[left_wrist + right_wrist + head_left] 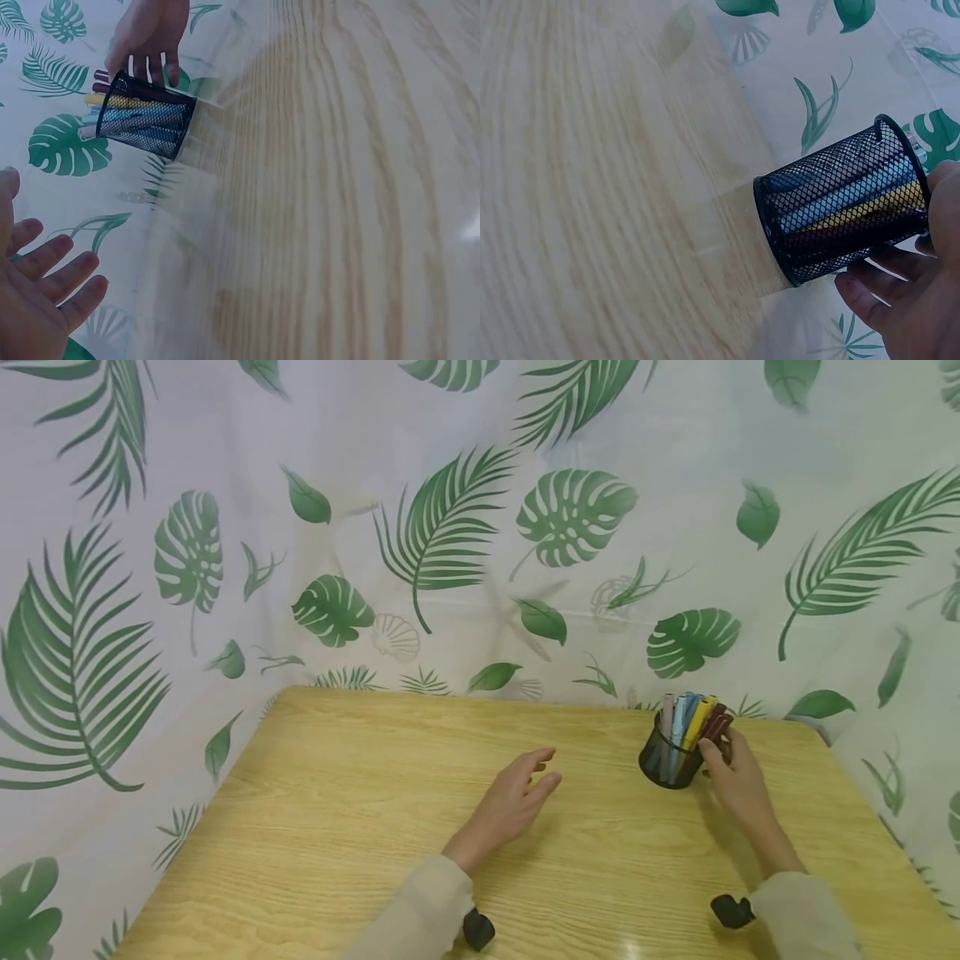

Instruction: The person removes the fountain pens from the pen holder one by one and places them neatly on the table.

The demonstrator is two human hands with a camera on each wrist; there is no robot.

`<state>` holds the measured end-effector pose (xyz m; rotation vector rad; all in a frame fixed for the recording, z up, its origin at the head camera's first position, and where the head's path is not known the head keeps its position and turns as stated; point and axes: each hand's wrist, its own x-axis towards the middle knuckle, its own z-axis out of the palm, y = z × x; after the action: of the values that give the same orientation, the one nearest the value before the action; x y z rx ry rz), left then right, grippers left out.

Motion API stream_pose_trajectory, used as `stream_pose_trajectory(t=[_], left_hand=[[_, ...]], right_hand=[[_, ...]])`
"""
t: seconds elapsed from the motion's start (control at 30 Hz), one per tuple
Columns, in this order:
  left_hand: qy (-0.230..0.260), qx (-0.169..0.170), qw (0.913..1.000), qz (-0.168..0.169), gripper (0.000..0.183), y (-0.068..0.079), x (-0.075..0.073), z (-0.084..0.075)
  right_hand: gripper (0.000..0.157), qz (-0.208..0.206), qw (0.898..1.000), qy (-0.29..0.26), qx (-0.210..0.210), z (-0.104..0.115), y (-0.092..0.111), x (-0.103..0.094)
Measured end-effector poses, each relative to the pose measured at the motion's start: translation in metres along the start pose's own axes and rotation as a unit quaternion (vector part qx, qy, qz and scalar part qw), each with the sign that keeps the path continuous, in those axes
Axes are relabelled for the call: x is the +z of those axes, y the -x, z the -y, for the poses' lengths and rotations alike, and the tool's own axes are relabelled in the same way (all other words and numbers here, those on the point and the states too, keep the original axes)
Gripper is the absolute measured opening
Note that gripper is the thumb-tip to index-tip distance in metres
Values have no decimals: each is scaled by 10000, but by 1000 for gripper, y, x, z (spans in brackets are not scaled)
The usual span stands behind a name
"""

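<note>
A black mesh pen holder (840,206) full of felt-tip pens stands upright near the table's back right. The pens (693,720) are grey, light blue, blue, yellow and dark red, their capped ends above the rim. My right hand (738,777) grips the holder from its right side, thumb by the rim and fingers round the far side; the holder partly hides those fingers in the right wrist view. Left of the holder, my left hand (510,802) hovers over the table with fingers loosely extended and holds nothing. Its spread fingers (56,266) show in the left wrist view.
The wood-grain table (360,810) ends at a back edge just behind the pen holder. A white curtain (450,427) with green leaf prints hangs behind and along the sides. Black wrist devices (731,912) sit at both cream sleeves.
</note>
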<state>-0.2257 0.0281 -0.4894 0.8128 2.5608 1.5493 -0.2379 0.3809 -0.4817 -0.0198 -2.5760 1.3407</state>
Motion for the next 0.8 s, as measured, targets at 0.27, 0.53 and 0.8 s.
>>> stream_pose_trajectory(t=[0.27,0.53,0.8], left_hand=[[269,-24,9996,-46,51,-12,16,-5],[522,75,9985,-145,53,-24,30,-9],[726,-85,9973,-108,51,-34,43,-21]], right_hand=[[66,175,9998,-18,-67,5,5,11],[63,246,9994,-50,-221,12,12,19],[61,381,9987,-49,-335,21,20,26]])
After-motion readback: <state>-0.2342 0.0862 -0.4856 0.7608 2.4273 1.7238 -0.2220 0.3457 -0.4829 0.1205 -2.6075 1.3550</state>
